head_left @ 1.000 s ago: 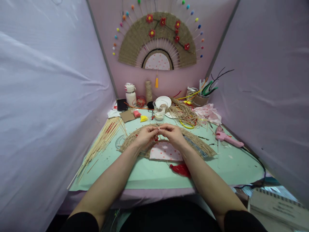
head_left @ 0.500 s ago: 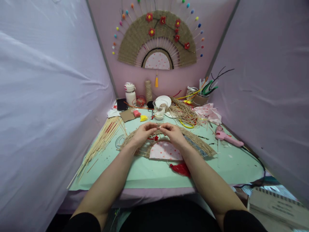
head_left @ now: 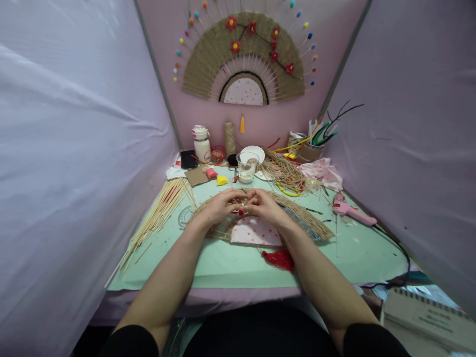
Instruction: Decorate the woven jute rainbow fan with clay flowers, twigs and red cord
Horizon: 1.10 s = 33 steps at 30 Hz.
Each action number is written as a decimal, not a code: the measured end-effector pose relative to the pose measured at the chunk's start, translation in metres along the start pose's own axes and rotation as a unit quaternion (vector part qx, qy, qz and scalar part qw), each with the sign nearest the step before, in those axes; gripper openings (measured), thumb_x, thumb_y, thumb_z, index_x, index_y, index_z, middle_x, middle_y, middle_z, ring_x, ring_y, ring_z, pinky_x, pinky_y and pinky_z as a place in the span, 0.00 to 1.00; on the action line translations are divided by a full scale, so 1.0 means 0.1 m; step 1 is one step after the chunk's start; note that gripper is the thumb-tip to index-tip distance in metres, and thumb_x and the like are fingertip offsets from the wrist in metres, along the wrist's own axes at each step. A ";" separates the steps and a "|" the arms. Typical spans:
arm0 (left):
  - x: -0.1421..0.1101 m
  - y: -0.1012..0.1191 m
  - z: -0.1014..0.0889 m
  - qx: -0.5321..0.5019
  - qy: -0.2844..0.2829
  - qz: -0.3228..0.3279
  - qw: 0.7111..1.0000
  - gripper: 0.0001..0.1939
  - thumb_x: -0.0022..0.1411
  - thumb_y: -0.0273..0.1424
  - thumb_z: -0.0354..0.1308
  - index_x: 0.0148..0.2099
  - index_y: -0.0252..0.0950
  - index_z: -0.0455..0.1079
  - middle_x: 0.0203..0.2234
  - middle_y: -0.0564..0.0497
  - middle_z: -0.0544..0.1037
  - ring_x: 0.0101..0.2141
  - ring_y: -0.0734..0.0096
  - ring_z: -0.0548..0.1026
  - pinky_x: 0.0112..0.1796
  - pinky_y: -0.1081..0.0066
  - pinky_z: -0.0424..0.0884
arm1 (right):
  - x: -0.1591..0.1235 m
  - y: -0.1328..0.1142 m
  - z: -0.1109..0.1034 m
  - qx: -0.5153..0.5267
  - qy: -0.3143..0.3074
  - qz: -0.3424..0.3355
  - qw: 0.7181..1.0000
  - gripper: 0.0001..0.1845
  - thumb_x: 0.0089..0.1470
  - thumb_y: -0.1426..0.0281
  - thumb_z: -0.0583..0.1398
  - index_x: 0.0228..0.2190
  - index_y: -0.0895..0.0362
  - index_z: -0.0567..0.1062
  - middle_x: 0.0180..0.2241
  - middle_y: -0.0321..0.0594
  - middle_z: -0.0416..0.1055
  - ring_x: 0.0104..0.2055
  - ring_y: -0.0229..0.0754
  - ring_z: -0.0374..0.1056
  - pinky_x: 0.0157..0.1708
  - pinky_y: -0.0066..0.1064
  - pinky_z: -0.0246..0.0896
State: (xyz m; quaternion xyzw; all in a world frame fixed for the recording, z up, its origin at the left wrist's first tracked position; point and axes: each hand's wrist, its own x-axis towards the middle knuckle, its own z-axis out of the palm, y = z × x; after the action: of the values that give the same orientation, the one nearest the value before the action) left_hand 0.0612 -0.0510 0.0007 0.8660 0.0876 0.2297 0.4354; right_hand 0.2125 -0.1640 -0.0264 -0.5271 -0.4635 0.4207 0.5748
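My left hand (head_left: 222, 206) and my right hand (head_left: 263, 207) meet fingertip to fingertip over a woven twine fan (head_left: 312, 223) lying on the table. Between the fingertips is a tiny whitish bit (head_left: 243, 204), too small to name. Both hands are closed in a pinch. Just below the fingers shows a small red piece (head_left: 241, 212), partly covered. The fan's inner half circle is white cloth with pink dots (head_left: 256, 231). A red tassel (head_left: 278, 259) lies in front of it, beside my right forearm.
Thin wooden sticks (head_left: 158, 210) are piled at the left, near a clear protractor (head_left: 185, 216). A pink glue gun (head_left: 353, 210) with a black cord lies at the right. Behind the fan stand a plastic cup (head_left: 246, 173), loose twine (head_left: 284, 171) and a white bottle (head_left: 201, 144). A finished fan (head_left: 208, 59) hangs behind.
My hands parted slightly, exposing the red piece below, then came back together a little lower. Their fingers have shifted around the tiny whitish bit. The view has tilted down slightly.
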 end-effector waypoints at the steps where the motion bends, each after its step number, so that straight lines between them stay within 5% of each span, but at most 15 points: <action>1: 0.00 -0.01 0.00 -0.006 -0.008 -0.002 1.000 0.17 0.55 0.24 0.62 0.48 0.41 0.78 0.44 0.48 0.79 0.46 0.64 0.73 0.50 0.66 0.66 | 0.00 0.00 0.00 0.006 -0.001 0.002 1.000 0.25 0.41 0.58 0.70 0.33 0.53 0.63 0.23 0.29 0.74 0.25 0.39 0.72 0.27 0.30 0.64; 13: -0.01 -0.05 -0.01 0.016 -0.024 -0.035 0.999 0.08 0.60 0.31 0.57 0.37 0.38 0.78 0.33 0.50 0.80 0.36 0.66 0.74 0.40 0.69 0.66 | -0.01 -0.02 0.01 0.024 -0.003 0.011 1.000 0.23 0.41 0.66 0.68 0.32 0.52 0.59 0.23 0.27 0.75 0.23 0.36 0.71 0.25 0.26 0.60; 26: 0.02 -0.13 0.18 0.111 0.142 0.008 0.984 0.07 0.63 0.27 0.52 0.35 0.38 0.70 0.32 0.50 0.73 0.35 0.65 0.70 0.39 0.68 0.64 | 0.06 0.03 -0.01 -0.077 0.085 -0.068 0.991 0.13 0.52 0.60 0.62 0.35 0.55 0.75 0.32 0.37 0.76 0.33 0.39 0.72 0.32 0.32 0.67; 33: 0.02 -0.12 0.20 0.124 0.174 0.003 0.977 0.07 0.64 0.26 0.50 0.35 0.38 0.69 0.31 0.50 0.73 0.35 0.66 0.70 0.39 0.67 0.65 | 0.02 0.01 0.08 -0.215 0.132 -0.168 0.953 0.07 0.52 0.64 0.65 0.31 0.54 0.79 0.32 0.39 0.74 0.35 0.44 0.69 0.40 0.39 0.65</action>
State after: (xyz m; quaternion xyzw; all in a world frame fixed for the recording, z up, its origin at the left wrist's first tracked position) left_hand 0.0732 -0.0576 -0.0185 0.8605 0.1874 0.3652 0.3017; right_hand 0.2049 -0.1607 -0.0269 -0.6036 -0.5447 0.1349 0.5664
